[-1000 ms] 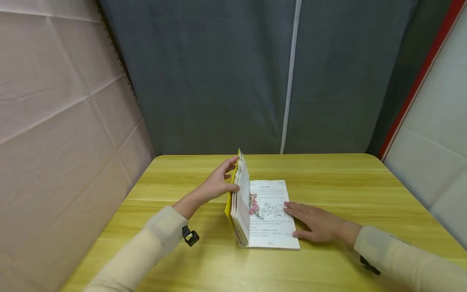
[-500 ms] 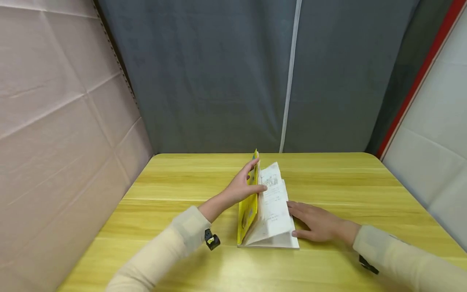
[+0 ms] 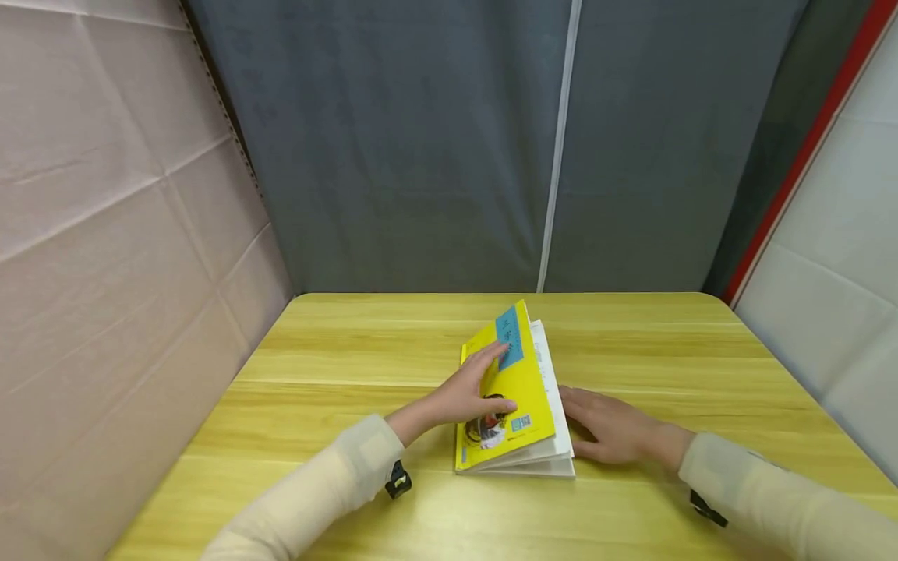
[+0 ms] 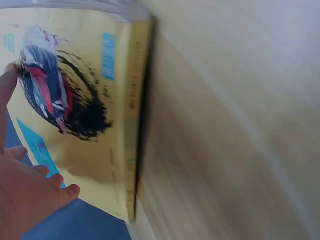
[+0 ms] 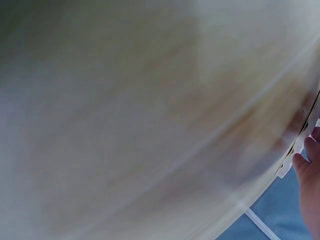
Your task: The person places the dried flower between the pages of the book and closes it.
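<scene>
A yellow-covered book [image 3: 515, 387] with a blue title block and a dark ink picture lies on the table, its cover and pages slanting up from the spine on the left. On that cover rests my left hand [image 3: 466, 393], fingers spread and fairly straight. The left wrist view shows the cover [image 4: 75, 165] and spine, with the thumb and fingertips against or near the cover. My right hand [image 3: 613, 427] lies flat on the table with its fingertips at the book's right edge. In the right wrist view only part of the right hand [image 5: 310, 185] shows, beside the page edges.
The wood-grain table [image 3: 337, 351] spreads around the book on all sides. Behind it hangs a dark grey curtain [image 3: 407, 156] with a pale vertical strip. Pale fabric walls [image 3: 119, 195] stand at left and right, the right one with a red edge.
The left hand has swung the upright cover and pages over to the right, covering the open page with the flower picture. The right hand has stayed at the right edge.
</scene>
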The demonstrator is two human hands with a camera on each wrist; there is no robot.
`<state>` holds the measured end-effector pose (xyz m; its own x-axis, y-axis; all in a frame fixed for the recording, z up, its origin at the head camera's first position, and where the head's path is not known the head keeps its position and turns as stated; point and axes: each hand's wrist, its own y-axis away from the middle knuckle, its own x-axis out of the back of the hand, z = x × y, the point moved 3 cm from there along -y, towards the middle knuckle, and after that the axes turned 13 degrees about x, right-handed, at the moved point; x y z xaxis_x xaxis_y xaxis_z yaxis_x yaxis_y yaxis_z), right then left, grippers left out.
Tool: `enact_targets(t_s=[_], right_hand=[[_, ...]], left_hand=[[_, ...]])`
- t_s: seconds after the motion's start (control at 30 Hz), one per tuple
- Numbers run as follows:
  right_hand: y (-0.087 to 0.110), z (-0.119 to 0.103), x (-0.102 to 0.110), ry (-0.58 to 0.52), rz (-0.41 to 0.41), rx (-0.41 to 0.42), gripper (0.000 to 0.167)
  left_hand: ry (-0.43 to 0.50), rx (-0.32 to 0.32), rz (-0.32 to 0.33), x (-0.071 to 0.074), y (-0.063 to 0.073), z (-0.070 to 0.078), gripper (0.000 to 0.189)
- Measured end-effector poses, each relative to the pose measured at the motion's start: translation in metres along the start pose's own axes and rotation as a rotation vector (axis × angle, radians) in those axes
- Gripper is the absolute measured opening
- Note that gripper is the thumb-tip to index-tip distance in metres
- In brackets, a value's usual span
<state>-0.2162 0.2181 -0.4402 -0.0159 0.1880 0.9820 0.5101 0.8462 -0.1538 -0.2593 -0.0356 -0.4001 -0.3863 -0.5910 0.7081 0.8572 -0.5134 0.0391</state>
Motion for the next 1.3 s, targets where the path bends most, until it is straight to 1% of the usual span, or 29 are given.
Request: enact_targets(t_s=[0.1, 0.17, 0.3, 0.37, 0.43, 0.57, 0.7, 0.77, 0.83, 0.93, 1.0, 1.1, 1.2, 1.3], right_hand=[[0.003, 0.001, 0.002, 0.002, -0.004, -0.021, 0.079], [0.006, 0.003, 0.005, 0.007, 0.003, -0.029, 0.08], [0.011, 0.012, 0.015, 0.006, 0.026, -0.076, 0.081], [0.013, 0.015, 0.021, 0.007, 0.045, -0.102, 0.08], [0.013, 0.017, 0.028, 0.0, 0.065, -0.137, 0.078], [0.009, 0.016, 0.042, -0.008, 0.133, -0.15, 0.073], [0.001, 0.009, 0.049, -0.03, 0.186, -0.102, 0.071], [-0.003, 0.004, 0.049, -0.025, 0.197, -0.054, 0.071], [-0.007, -0.002, 0.046, -0.009, 0.2, 0.015, 0.071], [-0.012, -0.009, 0.038, 0.039, 0.176, 0.111, 0.071], [-0.013, -0.014, 0.032, 0.054, 0.145, 0.155, 0.072], [-0.012, -0.017, 0.024, 0.05, 0.086, 0.166, 0.073], [-0.01, -0.018, 0.017, 0.032, 0.038, 0.144, 0.073], [-0.009, -0.019, 0.012, 0.017, 0.011, 0.127, 0.074]], left_hand=[[-0.068, -0.001, -0.032, -0.002, 0.004, -0.009, 0.093], [-0.112, 0.01, -0.053, -0.003, 0.007, -0.015, 0.093], [-0.18, 0.052, -0.103, -0.004, 0.011, -0.024, 0.094], [-0.199, 0.062, -0.13, -0.004, 0.011, -0.027, 0.095], [-0.211, 0.059, -0.152, -0.004, 0.012, -0.029, 0.096], [-0.251, 0.032, -0.182, -0.002, 0.012, -0.032, 0.098], [-0.326, -0.006, -0.181, -0.004, 0.012, -0.035, 0.098], [-0.377, -0.028, -0.173, -0.005, 0.013, -0.037, 0.097], [-0.425, -0.046, -0.166, -0.006, 0.013, -0.037, 0.096], [-0.49, -0.064, -0.164, -0.006, 0.014, -0.035, 0.095], [-0.521, -0.071, -0.169, -0.005, 0.014, -0.034, 0.095], [-0.562, -0.079, -0.177, -0.005, 0.014, -0.032, 0.094], [-0.594, -0.081, -0.182, -0.006, 0.013, -0.033, 0.094], [-0.608, -0.076, -0.191, -0.007, 0.012, -0.033, 0.093]])
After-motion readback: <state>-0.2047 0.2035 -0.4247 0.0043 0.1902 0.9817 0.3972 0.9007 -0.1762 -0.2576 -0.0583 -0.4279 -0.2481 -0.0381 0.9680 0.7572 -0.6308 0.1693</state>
